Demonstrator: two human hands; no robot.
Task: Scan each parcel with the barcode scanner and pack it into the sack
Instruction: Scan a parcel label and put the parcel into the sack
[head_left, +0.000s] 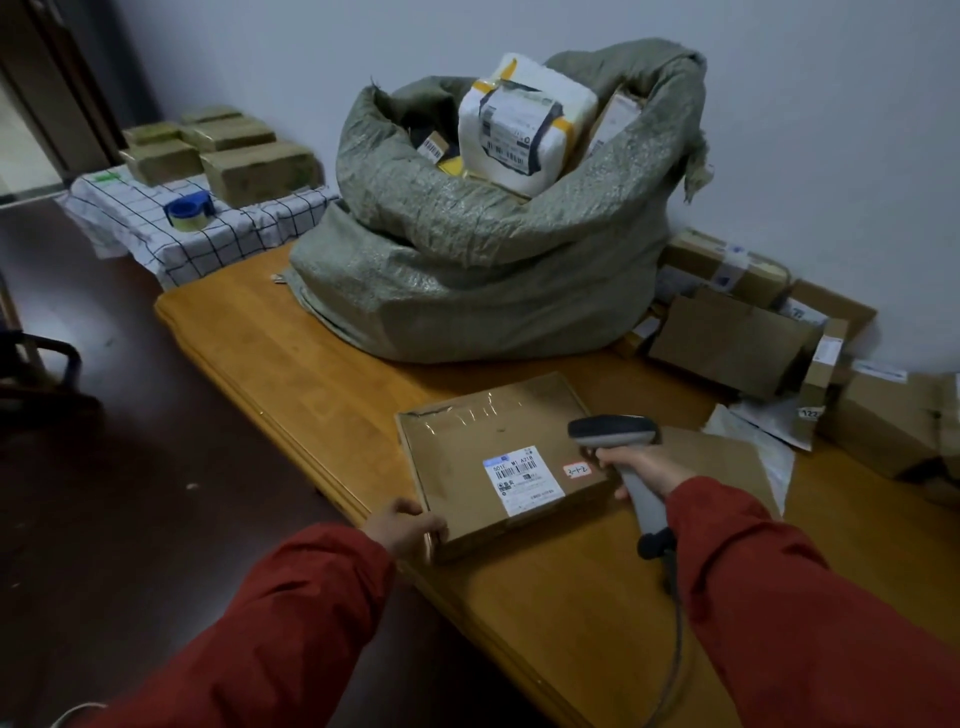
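A flat brown parcel (498, 462) lies on the wooden table (291, 364), close to the near edge. It has a white label (522, 480) with black bars on top, and a small pink sticker (577, 470) just beside the label. The left hand (402, 525) grips the near left corner of the parcel and keeps it steady. The right hand (644, 470) is wrapped around the handle of the grey barcode scanner (621, 457). The head of the scanner hangs over the right side of the parcel and points toward the label. A dark cord (675, 623) runs down from the handle. So this looks like the scanning step, with the parcel not packed yet. Behind the parcel stands the big green sack (467, 260), open at the top. It is already quite full, and a white parcel (524, 135) sticks up out of it. More brown boxes (737, 338) wait in a pile on the right, by the wall. On the left there is a checked cloth (171, 228) with a blue tape roll (188, 210) on it. Next, I think the scanner needs to line up with the bars on the label. After that the parcel has to be lifted up and over the sack's rim. There is little room left in there, so it may need to slide in on its thin side.
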